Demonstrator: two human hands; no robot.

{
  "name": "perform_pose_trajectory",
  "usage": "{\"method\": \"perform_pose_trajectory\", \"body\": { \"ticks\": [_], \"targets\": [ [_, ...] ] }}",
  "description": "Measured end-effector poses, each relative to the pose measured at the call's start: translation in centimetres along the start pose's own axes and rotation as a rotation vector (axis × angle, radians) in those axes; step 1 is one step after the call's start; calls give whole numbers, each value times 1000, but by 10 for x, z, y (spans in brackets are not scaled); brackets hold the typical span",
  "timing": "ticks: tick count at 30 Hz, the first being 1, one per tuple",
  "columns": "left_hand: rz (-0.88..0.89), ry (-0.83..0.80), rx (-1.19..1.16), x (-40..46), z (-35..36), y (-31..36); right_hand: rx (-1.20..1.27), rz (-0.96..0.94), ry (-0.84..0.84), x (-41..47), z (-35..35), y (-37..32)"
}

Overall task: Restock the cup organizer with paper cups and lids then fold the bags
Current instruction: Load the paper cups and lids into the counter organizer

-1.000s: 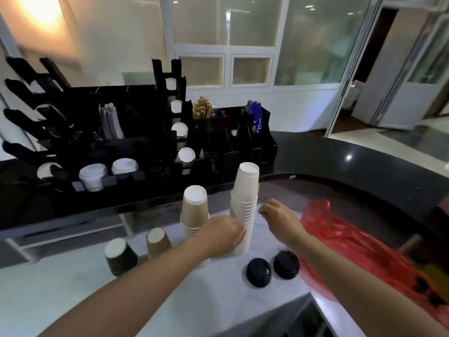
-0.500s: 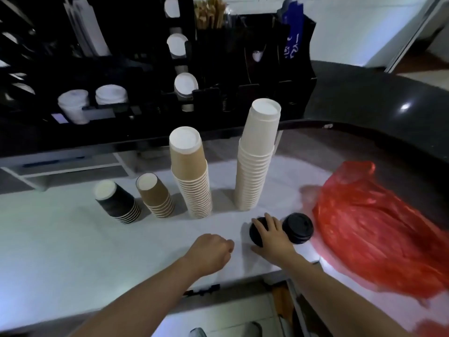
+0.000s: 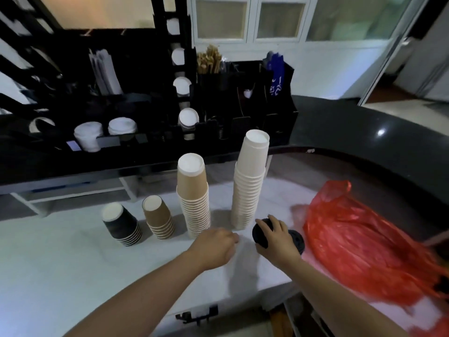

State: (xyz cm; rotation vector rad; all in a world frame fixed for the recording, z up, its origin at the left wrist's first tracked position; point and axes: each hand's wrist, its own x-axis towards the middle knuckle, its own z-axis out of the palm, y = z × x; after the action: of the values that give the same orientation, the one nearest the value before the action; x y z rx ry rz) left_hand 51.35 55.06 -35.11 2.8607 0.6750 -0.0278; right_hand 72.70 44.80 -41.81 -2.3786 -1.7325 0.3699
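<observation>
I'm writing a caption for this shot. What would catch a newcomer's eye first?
The red bag crumpled at the right of the white counter, then four upside-down cup stacks in a row, the white stack tallest. Nearer, the right hand grips black lids; the left hand is curled beside it.

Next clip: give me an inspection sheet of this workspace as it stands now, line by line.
Surface: white counter below a black ledge.
Job's things: four upside-down cup stacks in a row: black stack, short brown stack, tall brown stack, white stack; two black lid stacks; black organizer on the ledge, partly stocked; red bag, crumpled, unfolded.
Clutter: nothing seen.
Hands: left hand curled, holds nothing; right hand grips a lid stack.
Cables: nothing seen.
Surroundings: glass partitions, doorway at right.
</observation>
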Motion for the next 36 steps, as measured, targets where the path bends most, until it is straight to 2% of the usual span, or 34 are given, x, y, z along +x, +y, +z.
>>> {"method": "perform_pose_trajectory", "body": {
  "ticks": [4,8,11,17,21,25,29,36],
  "targets": [
    [136,190,46,14,-41,0,10,79,109,4,-57,-1],
    [274,489,48,26,-96,-2,63,138,263,19,-124,-1],
    [259,636,23,36,-132,-7,71,155,331,39,-173,-8],
    [154,758,-16,68,-203,-23,118,73,398,88,-249,-14],
    [-29,630,-102,97,-236,-33,144,-18,406,129,-277,-14],
    [-179,295,-87,135,-247,-45,106,-155,412,174,-293,-12],
    [-214,8,-48,169,-252,-60,62,-251,383,224,-307,-8],
    [-289,-58,-74,209,-248,-70,14,-403,295,300,-296,7]
  ]
}}
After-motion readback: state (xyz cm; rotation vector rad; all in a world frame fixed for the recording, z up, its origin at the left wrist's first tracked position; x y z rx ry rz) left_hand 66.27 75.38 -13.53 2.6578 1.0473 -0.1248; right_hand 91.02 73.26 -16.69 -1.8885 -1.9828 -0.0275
